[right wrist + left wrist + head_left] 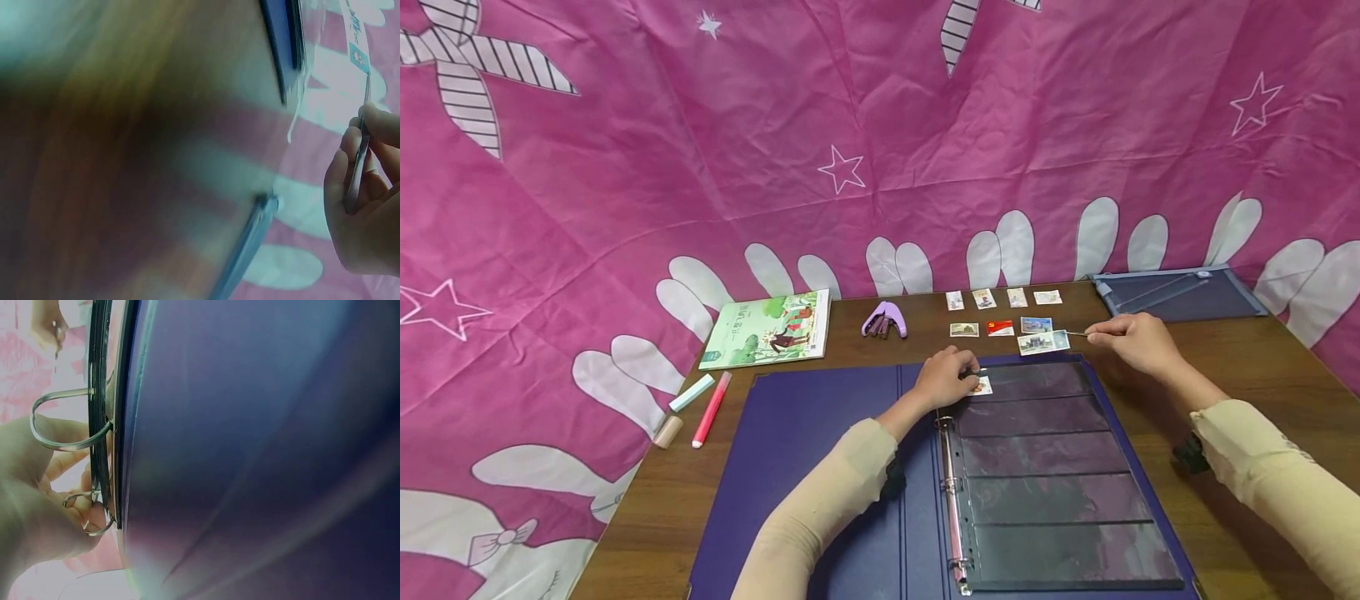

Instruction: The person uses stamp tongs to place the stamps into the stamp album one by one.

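Note:
A dark blue ring binder (827,442) lies spread on the table with a black stamp album page (1037,458) on its rings. At the page's top left corner, my left hand (943,379) pinches the edge of the top strip with curled fingers, beside a small whitish stamp (982,386). My right hand (1138,342) grips metal tweezers (359,159) to the right of the binder's top edge. Their tips hold the end of a long pale stamp (1043,342) with a bluish end. In the left wrist view, the binder rings (69,447) partly cover my left hand.
Several stamps (1000,327) lie in two rows behind the binder. A purple stapler-like tool (884,320) and a green book (767,331) are to their left. Far right rests a grey zip pouch (1180,296). A red marker (711,410) lies at the left edge.

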Available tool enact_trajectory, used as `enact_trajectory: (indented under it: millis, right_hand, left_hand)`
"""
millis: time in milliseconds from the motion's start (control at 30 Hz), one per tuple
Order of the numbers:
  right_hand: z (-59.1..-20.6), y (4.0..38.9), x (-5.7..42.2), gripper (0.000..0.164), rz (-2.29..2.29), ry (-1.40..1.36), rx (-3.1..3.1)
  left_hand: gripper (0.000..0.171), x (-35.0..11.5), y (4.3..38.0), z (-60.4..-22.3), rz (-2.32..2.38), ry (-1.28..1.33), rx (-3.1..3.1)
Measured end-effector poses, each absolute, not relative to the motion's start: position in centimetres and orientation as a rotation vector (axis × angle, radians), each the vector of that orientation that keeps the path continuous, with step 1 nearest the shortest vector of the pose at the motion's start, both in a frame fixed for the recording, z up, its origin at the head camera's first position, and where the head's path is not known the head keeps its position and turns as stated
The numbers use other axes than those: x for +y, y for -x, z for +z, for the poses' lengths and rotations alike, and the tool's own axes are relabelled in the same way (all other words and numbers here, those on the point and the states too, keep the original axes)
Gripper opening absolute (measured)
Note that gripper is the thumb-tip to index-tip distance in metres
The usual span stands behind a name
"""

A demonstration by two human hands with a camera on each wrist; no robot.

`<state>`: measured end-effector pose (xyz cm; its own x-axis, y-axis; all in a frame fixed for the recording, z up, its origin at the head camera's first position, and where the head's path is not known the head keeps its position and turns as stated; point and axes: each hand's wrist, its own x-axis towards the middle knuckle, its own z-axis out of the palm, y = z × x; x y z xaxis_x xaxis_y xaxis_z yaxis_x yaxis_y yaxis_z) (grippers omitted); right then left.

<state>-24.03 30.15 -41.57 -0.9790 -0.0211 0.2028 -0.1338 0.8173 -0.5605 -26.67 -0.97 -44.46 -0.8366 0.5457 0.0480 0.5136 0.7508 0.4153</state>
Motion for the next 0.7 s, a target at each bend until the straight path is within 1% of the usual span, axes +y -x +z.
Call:
enact_trajectory:
  millis: [333, 500, 700]
  right_hand:
    - [-42.4, 25.2, 27.8, 0.024, 1.066, -0.168, -2.946]
    - [-42.6, 25.4, 27.3, 0.022, 1.049, -0.209, -2.988]
    - [-42.5, 25.7, 27.1, 0.02, 1.021, -0.263, -3.022]
  left_hand:
    - [0.012, -1.0, 26.6, -44.7, 0.726, -0.852, 2.857]
    - [0.008, -1.0, 26.7, -44.8, 0.751, -0.844, 2.866]
    - [0.01, -1.1, 26.8, -44.8, 0.822, -0.826, 2.833]
